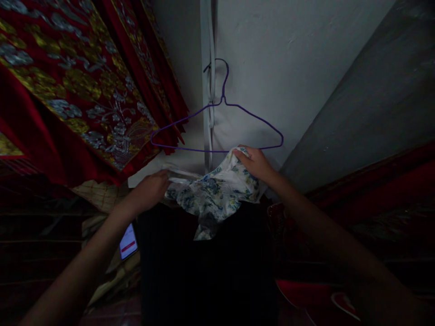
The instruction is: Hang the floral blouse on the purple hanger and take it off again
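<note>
A white garment with a blue and green floral print (214, 192) is stretched between my two hands, its lower end hanging bunched in front of dark cloth. My left hand (157, 186) is closed on its left side, where a pale strap-like edge runs toward the middle. On the other side my right hand (253, 162) pinches the upper right edge, thumb on top. Just above the garment hangs a purple wire hanger (244, 108), its hook around a white cord or pipe on the wall. The right hand is close to the hanger's bottom bar; whether they touch, I cannot tell.
Red cloth with gold and silver embroidery (84, 81) hangs at upper left, reaching behind the hanger's left end. A lit phone (128, 242) lies below my left forearm. Behind the hanger stands a pale wall (272, 59). Red items (306, 292) are at lower right.
</note>
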